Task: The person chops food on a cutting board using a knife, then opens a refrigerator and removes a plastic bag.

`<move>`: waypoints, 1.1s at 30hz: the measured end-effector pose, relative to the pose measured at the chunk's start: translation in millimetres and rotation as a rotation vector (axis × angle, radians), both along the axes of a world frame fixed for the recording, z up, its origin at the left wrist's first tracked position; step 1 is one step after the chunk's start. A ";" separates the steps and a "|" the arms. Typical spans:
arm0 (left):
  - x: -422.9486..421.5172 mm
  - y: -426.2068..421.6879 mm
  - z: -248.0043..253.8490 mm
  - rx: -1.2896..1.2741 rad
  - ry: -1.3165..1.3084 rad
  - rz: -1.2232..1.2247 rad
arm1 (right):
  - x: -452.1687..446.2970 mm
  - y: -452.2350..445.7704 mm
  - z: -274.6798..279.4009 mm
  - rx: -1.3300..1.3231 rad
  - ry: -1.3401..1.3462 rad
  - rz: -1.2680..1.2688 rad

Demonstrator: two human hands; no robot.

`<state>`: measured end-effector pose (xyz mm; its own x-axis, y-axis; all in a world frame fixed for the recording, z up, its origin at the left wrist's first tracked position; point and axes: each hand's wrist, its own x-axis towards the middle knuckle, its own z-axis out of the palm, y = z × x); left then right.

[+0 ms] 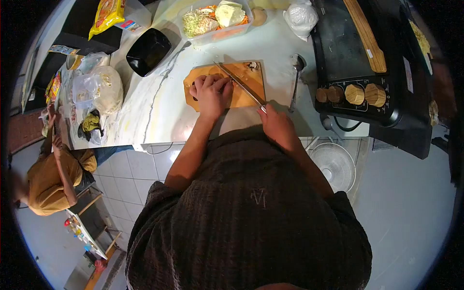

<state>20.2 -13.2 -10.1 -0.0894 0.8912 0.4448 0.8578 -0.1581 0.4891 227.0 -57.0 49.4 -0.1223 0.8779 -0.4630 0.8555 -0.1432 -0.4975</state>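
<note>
On the marble-look counter lies a wooden cutting board (256, 82). My left hand (212, 95) presses down on its left half, fingers curled over a dark item that is mostly hidden beneath them; I cannot make out its kind. My right hand (278, 124) is closed around the handle of a long kitchen knife (242, 86). The blade slants across the board toward the upper left, close to the left fingertips. Small dark and pale scraps (253, 65) lie at the board's upper right corner.
Beyond the board stands a plastic container (215, 36) of cut vegetables. A black bowl (149, 52) and plastic bags (107, 89) are to the left. Rightward lie a spoon (297, 65) and a black griddle appliance (340, 53). Another person (55, 179) is at far left.
</note>
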 end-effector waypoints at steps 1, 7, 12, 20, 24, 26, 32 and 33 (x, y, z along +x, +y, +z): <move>0.7 -0.2 0.7 -0.005 0.001 0.011 | 1.8 -2.1 -8.7 0.034 -0.022 0.013; -2.0 -0.4 1.9 -0.044 0.036 0.022 | 12.7 -12.9 -13.8 0.080 -0.047 0.007; 2.2 -0.8 12.0 -0.069 0.033 -0.054 | 14.0 -12.9 -21.5 0.056 -0.056 -0.019; 11.0 -0.5 20.0 -0.144 0.050 -0.070 | 20.5 -17.9 -15.4 -0.004 0.062 -0.035; 10.8 0.9 11.7 -0.118 0.066 -0.035 | 22.5 -22.1 -2.6 0.018 0.078 -0.031; 8.9 1.9 9.6 -0.147 0.057 -0.020 | 22.9 -24.5 2.0 0.092 0.151 -0.072; 5.2 4.1 9.3 -0.096 0.039 -0.080 | 26.2 -19.1 -10.4 0.147 0.114 -0.128; 3.8 4.5 8.7 -0.093 0.041 -0.080 | 26.5 -17.9 -17.8 0.150 0.116 -0.129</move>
